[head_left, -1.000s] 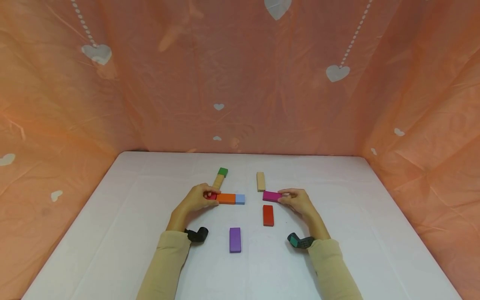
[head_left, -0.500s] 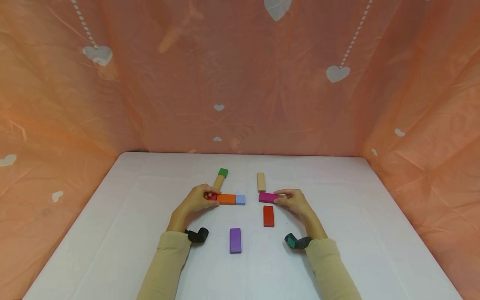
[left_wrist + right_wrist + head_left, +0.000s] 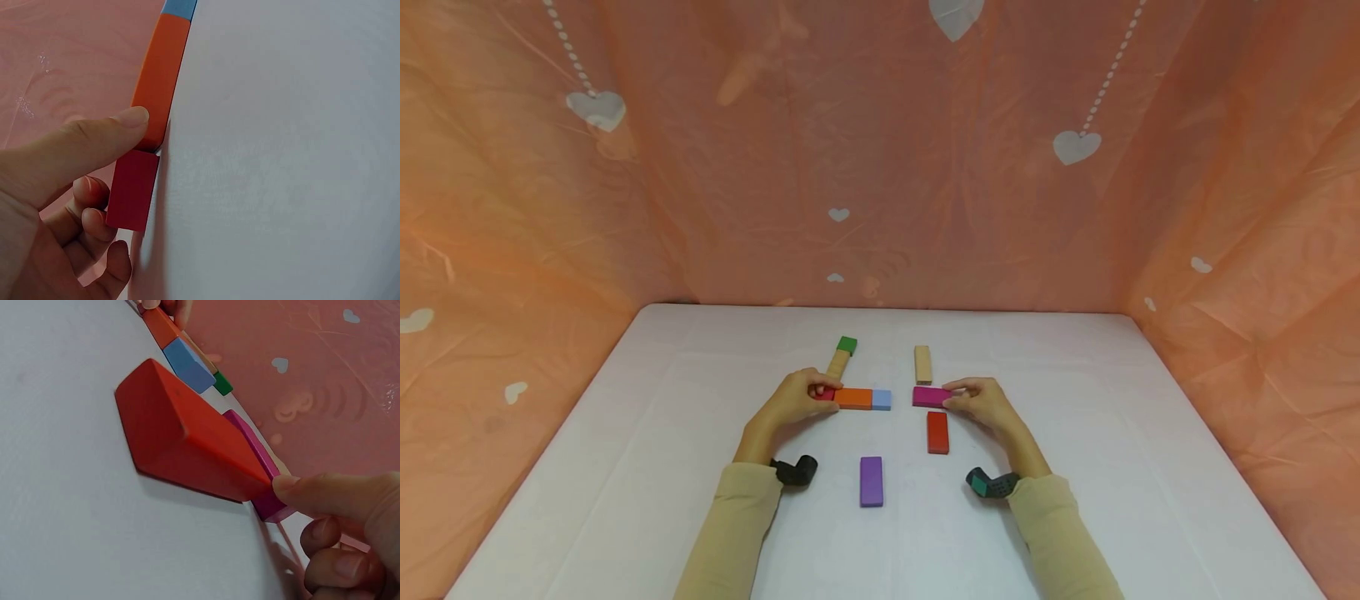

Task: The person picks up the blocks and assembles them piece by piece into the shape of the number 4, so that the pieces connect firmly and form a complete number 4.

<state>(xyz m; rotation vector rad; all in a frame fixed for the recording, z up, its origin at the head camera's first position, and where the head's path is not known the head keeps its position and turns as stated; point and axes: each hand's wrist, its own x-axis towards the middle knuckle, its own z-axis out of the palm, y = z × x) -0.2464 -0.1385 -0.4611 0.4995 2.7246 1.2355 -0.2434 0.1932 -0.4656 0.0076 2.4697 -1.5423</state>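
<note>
My left hand [image 3: 793, 394] pinches the left end of an orange block [image 3: 853, 399]; in the left wrist view its thumb [image 3: 132, 119] lies on the orange face. A crimson block [image 3: 132, 190] adjoins that end, near the curled fingers. At the orange block's right end sits a light blue block [image 3: 882, 400], in line with it. My right hand [image 3: 988, 400] pinches the right end of a magenta block [image 3: 929, 397], a short gap right of the blue one. Just in front of the magenta block lies a red block [image 3: 937, 432].
A natural wood block [image 3: 922, 365] lies behind the magenta one. Another wood block [image 3: 838, 363] slants back to a green block [image 3: 847, 344] behind my left hand. Nearer on the white table [image 3: 625, 500] lies a purple block [image 3: 871, 482]. Orange curtains [image 3: 880, 167] enclose the table.
My right hand has slid the magenta block leftward, closer to the light blue block and now further behind the red one. My left hand and the blocks by it stay in place.
</note>
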